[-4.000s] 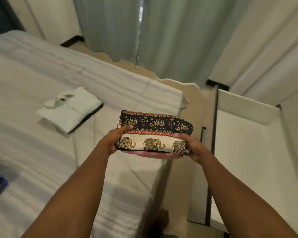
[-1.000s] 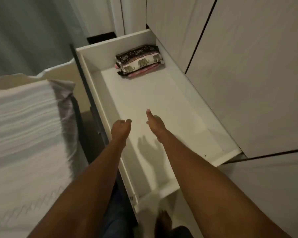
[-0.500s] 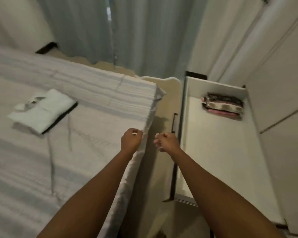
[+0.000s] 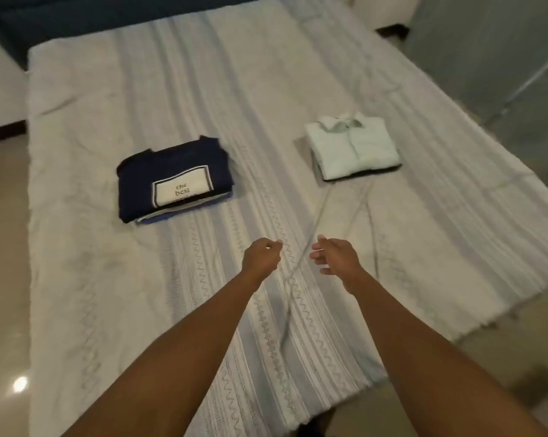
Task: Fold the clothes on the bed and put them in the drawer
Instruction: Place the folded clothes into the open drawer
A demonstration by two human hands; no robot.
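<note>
Inspection found the folding stage complete for all that was visible: 2 folded piles lay on the bed (image 4: 77, 152), well apart from each other. The navy stack (image 4: 172, 171), topped by a white label reading "the best", sat left of centre, with paler layers showing at its near edge. The pale shirt (image 4: 353, 149), collar turned away from the camera, sat to the right, with a dark layer showing beneath its near edge. The drawer was not in view. On this evidence, the step in hand was judged to be fetching a pile for transfer to the drawer; neither pile was being touched. The left hand (image 4: 261, 255) was held over the bed cover with fingers loosely curled inward, holding nothing. The right hand (image 4: 335, 255) was held near it, fingers relaxed and slightly spread, likewise empty. Both hands were nearer the camera than either pile and roughly between the 2, so which pile was intended could not be told. The next move would call for a reach forward, both hands slid under 1 pile from opposite sides, and a level lift so the layers do not slip apart. The navy stack, being several layers, looked the more liable to shift.
</note>
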